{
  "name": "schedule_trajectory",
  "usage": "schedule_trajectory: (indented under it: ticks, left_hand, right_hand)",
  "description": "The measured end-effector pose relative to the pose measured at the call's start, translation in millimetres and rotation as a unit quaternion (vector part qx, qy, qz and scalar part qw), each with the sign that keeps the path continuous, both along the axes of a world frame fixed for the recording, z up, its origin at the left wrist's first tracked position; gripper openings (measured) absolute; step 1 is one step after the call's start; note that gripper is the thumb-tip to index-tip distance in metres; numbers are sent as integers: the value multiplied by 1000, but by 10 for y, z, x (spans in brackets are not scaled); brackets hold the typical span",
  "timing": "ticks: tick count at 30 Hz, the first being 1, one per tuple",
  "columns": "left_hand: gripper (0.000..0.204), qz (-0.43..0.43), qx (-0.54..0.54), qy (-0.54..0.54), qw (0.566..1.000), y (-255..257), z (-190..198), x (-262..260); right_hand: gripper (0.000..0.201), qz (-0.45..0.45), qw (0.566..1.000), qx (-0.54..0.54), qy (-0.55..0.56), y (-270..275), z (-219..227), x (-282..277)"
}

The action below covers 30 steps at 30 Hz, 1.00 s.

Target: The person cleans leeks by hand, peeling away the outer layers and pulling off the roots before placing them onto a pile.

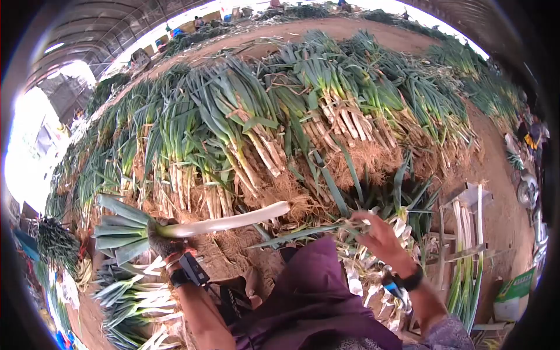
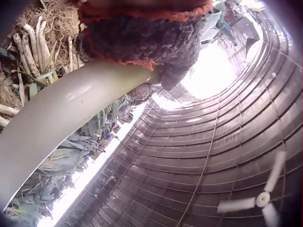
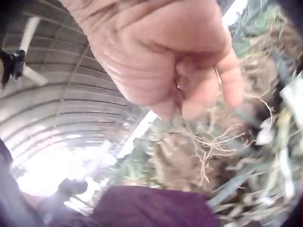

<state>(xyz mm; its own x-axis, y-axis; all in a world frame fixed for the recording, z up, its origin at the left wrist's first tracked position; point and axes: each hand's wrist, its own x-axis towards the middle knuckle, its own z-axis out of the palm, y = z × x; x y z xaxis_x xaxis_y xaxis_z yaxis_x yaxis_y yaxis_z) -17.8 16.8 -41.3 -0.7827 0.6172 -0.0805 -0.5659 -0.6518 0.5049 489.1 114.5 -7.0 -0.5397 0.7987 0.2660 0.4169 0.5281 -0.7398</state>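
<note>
Hands: left (image 1: 160,238) grips leek (image 1: 233,221) | right (image 1: 376,236) perhaps pinching roots (image 3: 214,147), blurred

Fat pale stalk (image 2: 71,106) being gripped by left hand (image 2: 144,40), way up top of left wrist view. Hand being covered by dark fuzzy glove (image 2: 135,38), kinda ragged orange edging being shown. Stalk being cut off by frame edge, lower left. Bunched stems (image 2: 35,47) and hairy roots (image 2: 59,19) being seen upper left, past stalk. Green leaves (image 2: 71,144) being partly hidden by it too. Loads of view being taken up by curved ribbed roof (image 2: 189,161), white fan (image 2: 262,199) being caught lower right. Bright opening (image 2: 210,71) being totally blown out near glove.
</note>
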Motion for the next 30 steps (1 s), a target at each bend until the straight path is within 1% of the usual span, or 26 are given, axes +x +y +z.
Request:
schedule_trajectory:
  ticks: [1,2,3,5,6,7,8,9,10,11,12,13,14,15,16,17,18,19,21,22,23,25,26,27,29,30]
  left_hand:
    - [18,0,-4,15,1000,-29,147,121]
    - [19,21,2,10,1000,-24,10,-58]
    - [19,3,25,18,1000,-24,-14,-84]
    - [19,-22,75,33,996,-61,-42,-129]
    - [18,24,47,-41,998,-55,34,-124]
    - [18,30,36,3,999,-91,57,-82]
    - [18,112,-11,59,992,-86,-62,-206]
    - [19,79,2,55,995,-84,-39,-169]
    - [22,45,13,50,998,-77,-14,-131]
    - [24,6,21,24,999,-10,137,26]
    - [30,-26,69,-8,997,88,150,93]
    - [27,-138,143,-43,979,138,166,170]
    - [18,14,62,-82,995,244,402,352]
    - [11,155,-50,-110,980,352,648,538]
    - [10,240,12,-160,957,634,496,571]
    - [10,323,71,-206,921,797,321,525]
    - [13,5,22,-81,996,365,545,570]
    - [16,-66,24,-65,995,343,609,622]
    - [23,-89,60,-40,993,483,377,619]
    - [24,-69,17,-38,997,489,390,677]
    - [26,-48,-23,-37,998,514,392,741]
    - [27,-93,17,-38,995,513,349,784]
    - [25,-98,-43,-17,994,436,533,871]
    - [23,-103,-103,1,989,412,629,910]
    - [14,-30,-71,51,996,381,103,296]
    - [11,36,-64,-66,995,266,305,247]
  right_hand:
    - [56,-11,997,-63,49,88,99,-273]
    - [59,8,985,-127,119,115,122,-496]
    - [62,24,963,-189,189,138,145,-720]
    - [63,75,890,-333,304,87,110,-976]
    - [56,107,866,-365,324,54,81,-920]
    - [49,137,841,-397,341,13,54,-859]
    - [45,94,795,-436,410,-133,216,-827]
    - [41,52,743,-464,480,-279,376,-792]
    - [46,92,802,-374,457,-420,471,-753]
    - [48,77,807,-345,473,-477,565,-680]
    - [49,63,812,-316,487,-527,656,-612]
    - [49,105,809,-294,498,-533,668,-522]
    - [44,4,820,-290,494,-730,769,-515]
    - [39,94,807,-313,493,-767,733,-403]
    - [31,108,836,-298,448,-862,795,-387]
    - [39,37,807,-328,489,-948,586,-131]
    - [40,0,817,-343,463,-958,609,-108]
    - [42,-35,824,-356,438,-977,656,-76]
    - [31,-66,827,-336,447,-1011,746,-11]
    - [26,-82,826,-324,454,-1040,785,17]
    - [23,-89,812,-337,468,-1078,835,39]
    - [18,-104,784,-365,491,-1163,892,95]
    - [19,-108,787,-363,488,-1157,907,165]
    - [20,-116,800,-350,473,-1152,891,255]
    - [24,-140,840,-313,422,-1149,871,454]
    - [26,-165,866,-286,375,-1130,870,593]
